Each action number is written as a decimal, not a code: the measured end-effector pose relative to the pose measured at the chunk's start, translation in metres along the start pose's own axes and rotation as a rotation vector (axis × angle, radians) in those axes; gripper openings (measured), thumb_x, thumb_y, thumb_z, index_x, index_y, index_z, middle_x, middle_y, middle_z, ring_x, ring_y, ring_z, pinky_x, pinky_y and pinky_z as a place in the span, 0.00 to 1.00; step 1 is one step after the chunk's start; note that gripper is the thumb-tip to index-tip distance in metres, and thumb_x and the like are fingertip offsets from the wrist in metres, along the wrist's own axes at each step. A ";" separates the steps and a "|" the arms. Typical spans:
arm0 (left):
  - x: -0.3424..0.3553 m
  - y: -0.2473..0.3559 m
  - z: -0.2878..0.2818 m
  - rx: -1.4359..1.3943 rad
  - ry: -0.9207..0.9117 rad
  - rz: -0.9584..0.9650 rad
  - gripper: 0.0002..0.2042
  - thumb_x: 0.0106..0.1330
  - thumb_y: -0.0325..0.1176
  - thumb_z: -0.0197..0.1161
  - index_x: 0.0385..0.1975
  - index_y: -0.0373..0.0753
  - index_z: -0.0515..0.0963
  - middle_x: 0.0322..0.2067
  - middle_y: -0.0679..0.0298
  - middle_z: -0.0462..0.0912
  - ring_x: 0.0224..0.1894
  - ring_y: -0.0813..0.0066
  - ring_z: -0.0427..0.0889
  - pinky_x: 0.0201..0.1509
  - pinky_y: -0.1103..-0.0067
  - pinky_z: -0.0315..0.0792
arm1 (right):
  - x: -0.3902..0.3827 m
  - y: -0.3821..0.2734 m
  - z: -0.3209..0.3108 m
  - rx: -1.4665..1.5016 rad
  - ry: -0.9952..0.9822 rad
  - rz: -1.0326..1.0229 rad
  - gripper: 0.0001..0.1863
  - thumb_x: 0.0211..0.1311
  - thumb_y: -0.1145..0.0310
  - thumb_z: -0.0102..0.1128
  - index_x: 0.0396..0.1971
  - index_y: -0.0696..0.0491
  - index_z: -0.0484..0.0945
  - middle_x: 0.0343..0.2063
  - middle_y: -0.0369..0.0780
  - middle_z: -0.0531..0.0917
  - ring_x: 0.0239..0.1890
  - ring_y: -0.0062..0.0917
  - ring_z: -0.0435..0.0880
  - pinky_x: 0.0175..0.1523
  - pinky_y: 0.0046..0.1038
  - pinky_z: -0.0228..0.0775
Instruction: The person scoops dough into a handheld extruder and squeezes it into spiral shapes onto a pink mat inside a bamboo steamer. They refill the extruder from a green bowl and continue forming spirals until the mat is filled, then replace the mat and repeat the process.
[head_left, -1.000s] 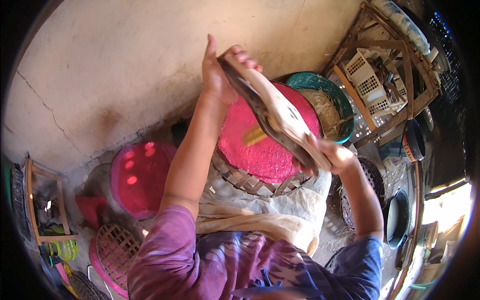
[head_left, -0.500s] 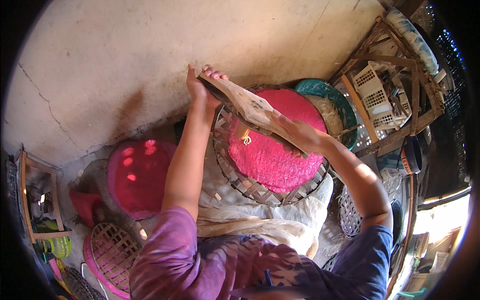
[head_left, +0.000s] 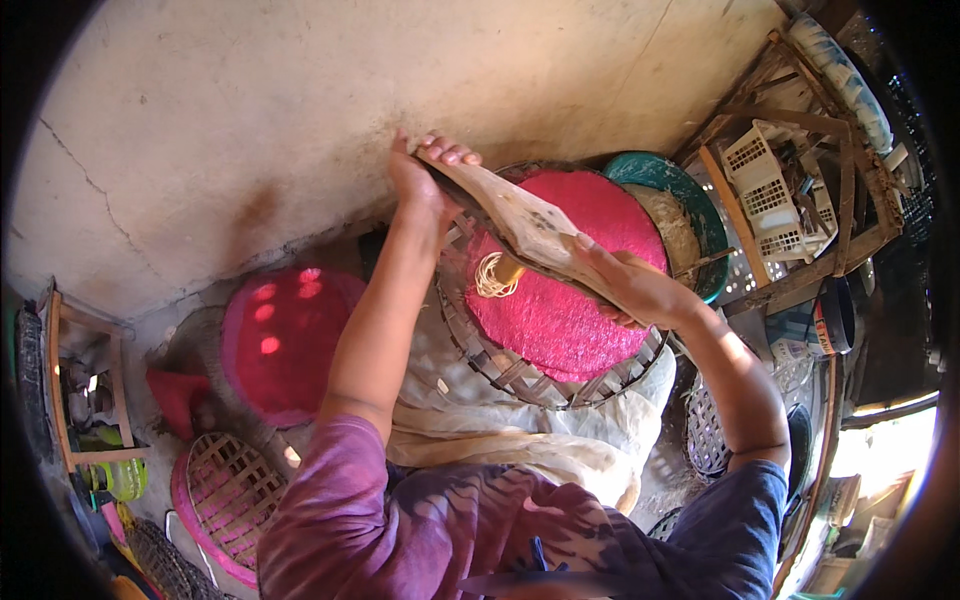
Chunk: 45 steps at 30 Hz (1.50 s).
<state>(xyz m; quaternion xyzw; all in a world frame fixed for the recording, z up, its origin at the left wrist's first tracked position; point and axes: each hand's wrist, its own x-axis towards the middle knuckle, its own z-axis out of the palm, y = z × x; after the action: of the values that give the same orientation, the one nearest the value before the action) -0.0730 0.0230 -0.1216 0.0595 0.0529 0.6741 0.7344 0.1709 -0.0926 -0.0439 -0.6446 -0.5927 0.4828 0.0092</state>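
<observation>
Both my hands hold a long wooden hand press (head_left: 520, 222), tilted from upper left down to lower right. My left hand (head_left: 418, 182) wraps its upper end, fingertips showing over the top. My right hand (head_left: 640, 288) is closed round its lower end, thumb on the top face. Below the press juts a short brown cylinder (head_left: 510, 269). Pale thin strands (head_left: 490, 280) hang in loops at its end. Beneath lies a bright pink round surface (head_left: 570, 340) on an upturned-looking woven basket (head_left: 525, 383). Whether the strands touch the pink surface, I cannot tell.
A green basin (head_left: 715, 220) with pale contents stands right of the basket. Beyond it are a wooden frame (head_left: 845, 258) and a white plastic crate (head_left: 765, 195). At left lie a round pink pad (head_left: 290, 360) and another woven piece (head_left: 235, 490). A plastered wall (head_left: 250, 110) rises behind.
The pale strands under the cylinder have grown into a larger looped bunch. My hands and the press appear slightly further right in view, as does the whole scene.
</observation>
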 end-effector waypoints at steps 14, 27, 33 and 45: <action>-0.047 -0.031 -0.019 1.614 -0.134 -0.461 0.41 0.65 0.70 0.24 0.65 0.45 0.62 0.57 0.62 0.71 0.63 0.70 0.63 0.68 0.62 0.51 | -0.002 0.048 0.000 0.256 0.071 -0.134 0.35 0.67 0.35 0.36 0.32 0.56 0.76 0.15 0.34 0.70 0.17 0.17 0.70 0.21 0.23 0.60; -0.033 -0.047 -0.046 1.693 -0.151 -0.613 0.38 0.68 0.66 0.32 0.63 0.38 0.63 0.58 0.58 0.71 0.59 0.73 0.70 0.66 0.73 0.57 | 0.011 0.060 0.002 0.242 0.174 -0.242 0.36 0.66 0.35 0.40 0.37 0.58 0.78 0.17 0.35 0.73 0.19 0.20 0.72 0.23 0.24 0.62; -0.037 -0.031 -0.064 1.901 -0.393 -0.432 0.35 0.69 0.64 0.35 0.65 0.42 0.62 0.62 0.58 0.68 0.60 0.68 0.69 0.67 0.72 0.55 | 0.017 0.069 -0.003 0.318 0.185 -0.230 0.32 0.68 0.36 0.37 0.33 0.54 0.75 0.14 0.32 0.69 0.14 0.14 0.66 0.18 0.20 0.57; -0.100 -0.014 -0.036 2.803 -0.937 0.376 0.32 0.60 0.54 0.59 0.58 0.37 0.70 0.68 0.60 0.56 0.66 0.54 0.56 0.67 0.54 0.52 | -0.007 0.086 -0.004 0.353 0.246 -0.318 0.33 0.68 0.39 0.41 0.45 0.58 0.76 0.18 0.31 0.72 0.20 0.14 0.69 0.23 0.21 0.59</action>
<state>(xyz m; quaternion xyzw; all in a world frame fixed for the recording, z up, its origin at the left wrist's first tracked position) -0.0739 -0.0770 -0.1596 0.9115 0.3986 0.0786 -0.0645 0.2400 -0.1216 -0.0875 -0.5856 -0.5878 0.4890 0.2692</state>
